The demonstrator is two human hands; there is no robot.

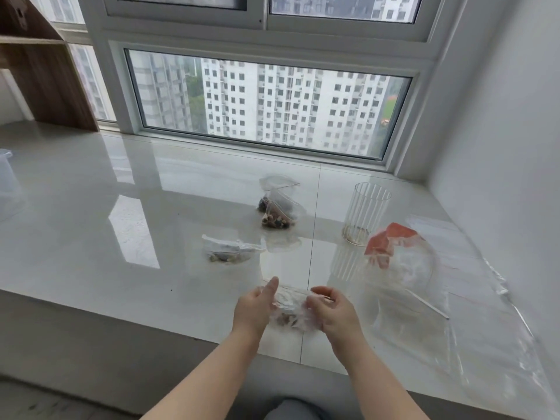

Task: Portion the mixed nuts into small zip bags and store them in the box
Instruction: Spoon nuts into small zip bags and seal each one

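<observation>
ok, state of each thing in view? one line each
left hand: grips the held bag's left side
right hand: fingers curled on the bag's right side
held bag: above the ledge, a few nuts at the bottom
flat bag: lying on the ledge, nuts inside
far bags: piled together, nuts inside
glass: upright, nearly empty, nuts at the bottom
big bag: crumpled, red label, seems empty
</observation>
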